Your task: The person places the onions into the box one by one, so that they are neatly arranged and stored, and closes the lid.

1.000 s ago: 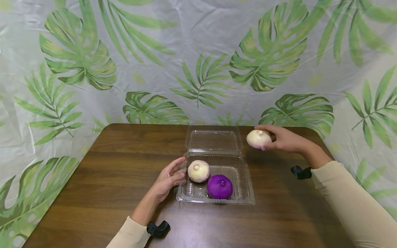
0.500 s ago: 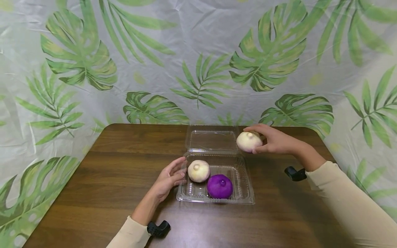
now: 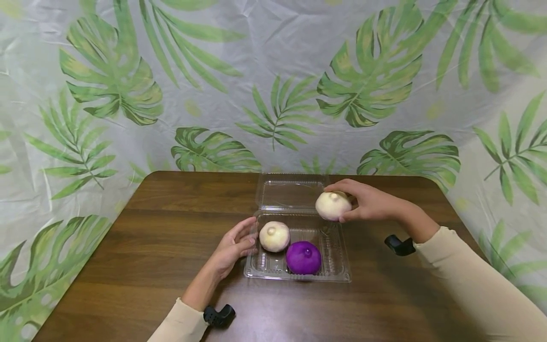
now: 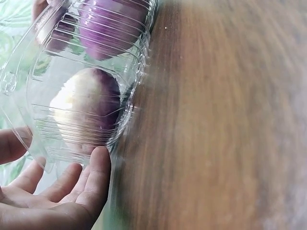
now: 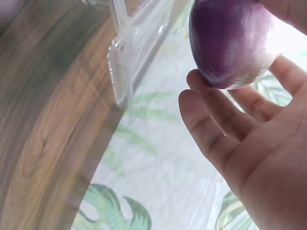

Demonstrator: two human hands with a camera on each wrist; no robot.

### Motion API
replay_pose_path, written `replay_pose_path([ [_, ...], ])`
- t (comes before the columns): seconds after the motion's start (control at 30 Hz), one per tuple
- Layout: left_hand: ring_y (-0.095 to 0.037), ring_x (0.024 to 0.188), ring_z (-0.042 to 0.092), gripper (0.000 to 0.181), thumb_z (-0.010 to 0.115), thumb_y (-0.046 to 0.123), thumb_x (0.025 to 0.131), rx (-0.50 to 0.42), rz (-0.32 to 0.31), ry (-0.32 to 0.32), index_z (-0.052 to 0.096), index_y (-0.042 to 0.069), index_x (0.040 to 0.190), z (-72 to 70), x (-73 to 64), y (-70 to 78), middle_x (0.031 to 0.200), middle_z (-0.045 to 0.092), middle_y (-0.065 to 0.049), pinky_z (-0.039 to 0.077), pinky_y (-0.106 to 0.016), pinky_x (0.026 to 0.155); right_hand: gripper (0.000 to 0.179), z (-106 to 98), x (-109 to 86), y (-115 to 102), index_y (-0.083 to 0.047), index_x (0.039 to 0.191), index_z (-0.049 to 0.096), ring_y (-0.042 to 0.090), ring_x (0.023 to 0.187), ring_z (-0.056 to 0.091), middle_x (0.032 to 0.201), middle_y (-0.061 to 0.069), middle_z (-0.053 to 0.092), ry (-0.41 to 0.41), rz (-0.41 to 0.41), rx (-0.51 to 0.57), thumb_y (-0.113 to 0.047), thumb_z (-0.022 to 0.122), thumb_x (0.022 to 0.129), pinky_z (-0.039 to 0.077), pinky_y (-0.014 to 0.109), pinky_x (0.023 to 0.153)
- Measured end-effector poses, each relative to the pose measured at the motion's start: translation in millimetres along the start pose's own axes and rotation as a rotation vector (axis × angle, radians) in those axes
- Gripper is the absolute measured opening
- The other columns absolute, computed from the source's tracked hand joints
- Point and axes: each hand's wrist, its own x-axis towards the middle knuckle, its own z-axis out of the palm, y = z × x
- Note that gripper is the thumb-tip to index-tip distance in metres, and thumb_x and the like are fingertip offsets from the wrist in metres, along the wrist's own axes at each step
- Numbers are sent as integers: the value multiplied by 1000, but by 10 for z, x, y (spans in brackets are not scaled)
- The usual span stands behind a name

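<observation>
Thumb and fingertips of my right hand (image 3: 376, 203) grip a turnip (image 3: 333, 206), cream-white on one side and purple on the other, as the right wrist view shows. In the head view it overlaps the back right corner of a clear plastic clamshell container (image 3: 337, 274). Inside the container, a cream-white turnip (image 3: 274, 237) sits at the left and a bright purple one (image 3: 304, 259) at the front middle. My left hand (image 3: 228, 249) rests at the container's left side. In the left wrist view its fingertips lie against the clear wall beside the white-and-purple turnip (image 4: 86, 108).
The container's clear lid (image 3: 292, 192) lies folded back toward the rear edge of the brown wooden table (image 3: 171, 266). Behind the table hangs a pale cloth (image 3: 295, 57) with green leaf prints. Each wrist carries a black strap piece (image 3: 399, 245).
My right hand has moved left and a little nearer, bringing the turnip from right of the lid to the container's back right corner. The left hand has stayed put.
</observation>
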Motion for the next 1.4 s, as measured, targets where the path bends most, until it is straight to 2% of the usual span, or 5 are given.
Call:
replay_pose_path([
  [0.23, -44, 143, 37, 63, 49, -2, 95, 3, 1, -2, 28, 5, 155, -10, -6, -3, 161, 28, -24, 53, -34, 94, 70, 104, 30, -50, -8, 144, 48, 32, 122, 54, 143, 15, 46, -18, -34, 30, -15, 80, 82, 56, 40, 92],
  [0.4, -45, 144, 35, 63, 49, -2, 96, 3, 4, -10, 27, 5, 155, -11, -8, -5, 161, 27, -24, 53, -35, 95, 70, 166, 44, -61, -9, 144, 48, 32, 123, 54, 143, 16, 47, -41, -30, 37, -15, 80, 82, 56, 40, 93],
  [0.77, -45, 144, 35, 62, 47, -4, 96, 6, -5, -1, 27, 5, 155, -2, -12, 3, 161, 27, -24, 53, -34, 94, 70, 219, 60, -27, -10, 145, 47, 32, 122, 54, 143, 15, 47, -31, -43, 44, -14, 79, 83, 55, 43, 94],
  [1.1, -44, 144, 35, 62, 49, -2, 96, 0, 0, -6, 28, 5, 155, -4, -6, -5, 161, 27, -24, 53, -33, 93, 70, 415, 93, 62, -10, 141, 53, 35, 127, 50, 138, 11, 58, 27, -87, -102, -25, 82, 79, 46, 54, 95],
  [1.4, -45, 145, 34, 63, 49, -2, 96, -1, 1, -12, 27, 5, 155, -10, -6, -11, 162, 26, -24, 53, -34, 94, 67, 547, 128, 99, -7, 139, 55, 32, 121, 55, 135, 14, 57, 3, -104, -91, -18, 81, 78, 49, 46, 93],
])
